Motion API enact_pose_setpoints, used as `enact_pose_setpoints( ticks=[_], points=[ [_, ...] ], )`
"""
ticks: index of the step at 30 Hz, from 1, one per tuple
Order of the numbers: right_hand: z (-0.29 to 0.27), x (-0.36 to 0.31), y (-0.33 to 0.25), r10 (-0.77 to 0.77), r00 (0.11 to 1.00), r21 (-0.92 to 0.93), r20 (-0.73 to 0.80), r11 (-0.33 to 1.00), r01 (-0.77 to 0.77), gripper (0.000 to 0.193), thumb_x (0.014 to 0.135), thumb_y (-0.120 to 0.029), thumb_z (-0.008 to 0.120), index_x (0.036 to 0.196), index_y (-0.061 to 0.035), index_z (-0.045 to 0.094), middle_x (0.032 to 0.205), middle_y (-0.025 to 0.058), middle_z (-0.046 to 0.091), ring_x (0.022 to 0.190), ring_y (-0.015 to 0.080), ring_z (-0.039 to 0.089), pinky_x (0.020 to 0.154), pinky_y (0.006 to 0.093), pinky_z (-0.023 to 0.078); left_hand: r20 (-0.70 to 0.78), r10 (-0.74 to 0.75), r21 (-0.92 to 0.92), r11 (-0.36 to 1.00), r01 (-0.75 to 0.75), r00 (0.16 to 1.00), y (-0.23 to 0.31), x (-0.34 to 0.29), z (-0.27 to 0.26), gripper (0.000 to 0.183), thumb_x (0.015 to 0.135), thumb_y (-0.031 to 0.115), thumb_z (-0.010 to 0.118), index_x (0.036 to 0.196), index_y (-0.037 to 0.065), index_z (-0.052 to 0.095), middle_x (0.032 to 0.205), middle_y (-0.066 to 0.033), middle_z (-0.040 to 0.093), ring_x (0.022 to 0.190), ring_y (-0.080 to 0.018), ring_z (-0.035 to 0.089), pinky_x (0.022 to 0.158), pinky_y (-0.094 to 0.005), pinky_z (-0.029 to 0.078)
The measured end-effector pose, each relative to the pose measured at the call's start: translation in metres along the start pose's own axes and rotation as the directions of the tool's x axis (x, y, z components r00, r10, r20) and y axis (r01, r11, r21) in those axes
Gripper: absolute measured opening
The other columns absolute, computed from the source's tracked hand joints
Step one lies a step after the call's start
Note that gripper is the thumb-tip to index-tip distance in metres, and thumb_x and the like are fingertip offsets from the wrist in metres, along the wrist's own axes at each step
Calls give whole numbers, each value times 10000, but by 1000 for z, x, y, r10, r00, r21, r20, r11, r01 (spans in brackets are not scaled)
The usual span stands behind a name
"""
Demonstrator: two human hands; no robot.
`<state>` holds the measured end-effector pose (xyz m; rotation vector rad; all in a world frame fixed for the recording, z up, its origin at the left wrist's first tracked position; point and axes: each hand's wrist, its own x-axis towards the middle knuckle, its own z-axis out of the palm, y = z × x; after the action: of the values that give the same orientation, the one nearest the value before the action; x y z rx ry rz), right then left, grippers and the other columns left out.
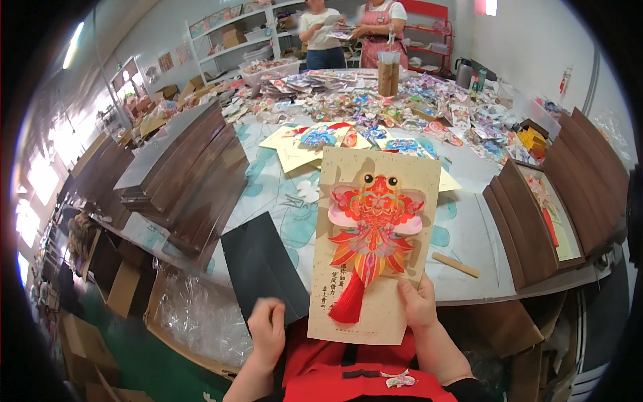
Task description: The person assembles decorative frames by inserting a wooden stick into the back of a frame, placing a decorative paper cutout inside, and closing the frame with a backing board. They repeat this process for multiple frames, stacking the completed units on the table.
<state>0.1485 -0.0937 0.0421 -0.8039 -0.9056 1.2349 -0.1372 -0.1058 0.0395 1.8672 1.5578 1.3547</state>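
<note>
My right hand (419, 305) grips the lower right edge of a speckled beige card (372, 161), thumb on its front. The card is held upright, tilted back. On it sits a red, orange and pink goldfish-shaped paper decoration (378, 224) with a red tassel (348, 301) hanging at its lower left. To the left, my left hand (266, 325) is curled closed over the lower edge of a black flat board (261, 258). What its fingers hold, if anything, is hidden. The board slants over the table's front edge, its lower right corner close to the card.
Tall stacks of brown frames stand left (177, 167) and right (589, 181); one framed piece (552, 214) faces out. A wooden stick (455, 264) lies beside the card. Paper cut-outs (301, 151) heap behind it. Two people (382, 27) stand beyond the table. A plastic-lined carton (201, 321) sits below.
</note>
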Motion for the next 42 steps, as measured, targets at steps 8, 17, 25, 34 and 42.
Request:
enact_pose_setpoints(
  ticks=[8, 17, 25, 34, 42],
  points=[
    [-6, -10, 21, 161, 979, -31, 122, 987, -159, 362, 915, -80, 528, 1250, 24, 438, 1141, 109, 579, 974, 176, 595, 840, 307, 480, 165, -74, -514, 845, 150, 984, 7, 36, 16, 708, 889, 171, 611, 1421, -14, 182, 1410, -185, 329, 1280, -282, 380, 1035, -392, 335],
    [-1, -9, 29, 238, 960, -20, 151, 971, -237, 390, 922, -101, 501, 1283, 25, 421, 1157, 103, 572, 1011, 172, 578, 869, 315, 464, 320, -174, -790, 494, 364, 931, 20, 55, 46, 409, 960, 45, 398, 1342, -43, 279, 1157, -159, 560, 1011, -152, 586, 865, -283, 477],
    [4, -4, 29, 274, 958, 68, 80, 958, -280, 455, 955, -107, 423, 1380, 24, 323, 1265, 108, 509, 1113, 160, 520, 944, 291, 412, 358, -269, -823, 361, 439, 894, 16, 55, 49, 357, 966, 54, 360, 1310, -38, 333, 1168, -167, 552, 1032, -182, 591, 882, -312, 491],
    [8, -4, 31, 187, 979, -44, 85, 982, -184, 410, 975, -153, 438, 1336, 31, 371, 1222, 96, 535, 1075, 138, 526, 917, 284, 421, 396, -275, -823, 318, 471, 876, 14, 50, 47, 394, 963, 62, 373, 1338, -33, 299, 1191, -162, 539, 1047, -177, 583, 887, -308, 491],
    [8, 1, 32, 193, 981, -63, 30, 980, -191, 369, 968, -133, 441, 1294, 35, 401, 1186, 104, 555, 1041, 132, 541, 890, 276, 436, 454, -205, -829, 258, 496, 867, 12, 46, 50, 455, 960, 62, 398, 1379, -5, 233, 1213, -164, 523, 1062, -186, 575, 894, -322, 495]
  ],
)
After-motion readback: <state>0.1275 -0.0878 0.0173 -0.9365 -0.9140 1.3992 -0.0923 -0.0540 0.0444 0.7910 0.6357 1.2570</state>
